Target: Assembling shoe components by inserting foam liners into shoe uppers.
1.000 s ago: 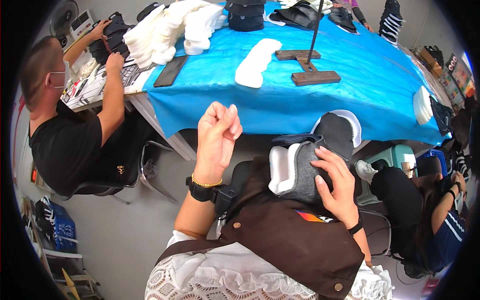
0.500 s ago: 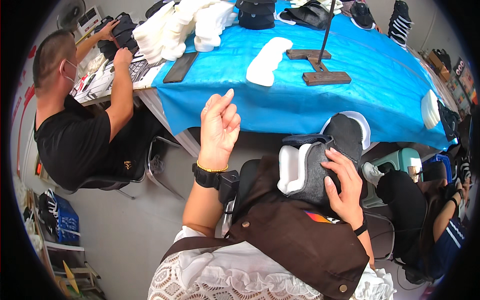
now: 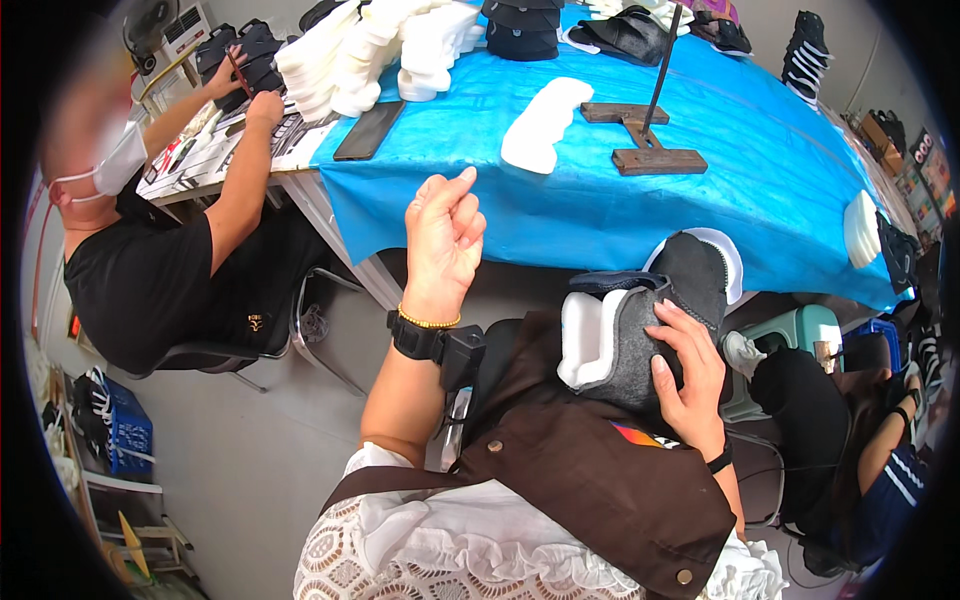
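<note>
My left hand [image 3: 446,235] is raised in front of the blue-covered table, its fingers curled in a pinch. Anything between the fingertips is too small to make out. On my lap, over the brown apron [image 3: 560,450], lies a dark grey shoe upper [image 3: 640,335] with a thick white lining at its opening and a white edge round the far end. My right hand [image 3: 690,370] holds it from the right side, fingers spread over the grey fabric and thumb toward me. The underside of the upper is hidden.
On the blue-covered table [image 3: 450,130] are white foam stacks [image 3: 330,60], a single white foam piece [image 3: 545,125], a dark flat bar [image 3: 369,131] and a wooden stand with a rod [image 3: 658,160]. A co-worker [image 3: 140,270] sits at left; another person [image 3: 820,430] sits at right by a green stool [image 3: 810,325].
The co-worker at left has turned their head toward me. The view has shifted slightly. My hands and the shoe upper keep nearly the same pose.
</note>
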{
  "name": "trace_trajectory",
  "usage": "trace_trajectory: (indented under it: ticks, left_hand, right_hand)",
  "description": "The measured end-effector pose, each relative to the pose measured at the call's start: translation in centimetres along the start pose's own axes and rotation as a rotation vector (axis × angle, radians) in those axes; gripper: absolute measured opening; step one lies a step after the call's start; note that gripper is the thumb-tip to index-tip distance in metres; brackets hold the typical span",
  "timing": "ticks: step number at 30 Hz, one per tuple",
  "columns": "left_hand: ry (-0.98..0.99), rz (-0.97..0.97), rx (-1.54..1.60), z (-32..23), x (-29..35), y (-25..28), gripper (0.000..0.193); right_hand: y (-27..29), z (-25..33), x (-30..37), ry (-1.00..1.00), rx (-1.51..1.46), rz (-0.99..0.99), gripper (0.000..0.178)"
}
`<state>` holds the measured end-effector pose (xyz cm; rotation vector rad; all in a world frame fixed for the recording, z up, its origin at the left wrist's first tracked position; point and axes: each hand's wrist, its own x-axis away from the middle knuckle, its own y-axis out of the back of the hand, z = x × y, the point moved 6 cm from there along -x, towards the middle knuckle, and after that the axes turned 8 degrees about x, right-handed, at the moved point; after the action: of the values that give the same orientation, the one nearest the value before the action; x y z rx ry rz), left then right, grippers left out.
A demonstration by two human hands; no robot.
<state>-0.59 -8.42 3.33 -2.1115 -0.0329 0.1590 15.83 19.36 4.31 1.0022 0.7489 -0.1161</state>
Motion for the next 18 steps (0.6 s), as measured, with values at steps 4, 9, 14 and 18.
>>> trace_trajectory:
  ticks: [4, 9, 14, 18]
  left_hand:
    - [0.002, 0.005, 0.001, -0.2, -0.5, -0.2, 0.053]
    - [0.005, 0.027, -0.021, 0.1, -0.8, -0.4, 0.053]
    - [0.007, -0.021, -0.026, 0.7, -0.7, 0.0, 0.054]
    - [0.001, -0.013, -0.020, 0.7, -0.8, 0.3, 0.054]
  right_hand:
    - [0.0, 0.0, 0.0, 0.002, 0.001, -0.004, 0.023]
    - [0.0, 0.0, 0.0, 0.017, 0.006, -0.010, 0.023]
    - [0.1, -0.1, 0.0, 0.014, 0.005, -0.018, 0.023]
    - [0.0, -0.2, 0.0, 0.013, 0.005, -0.020, 0.023]
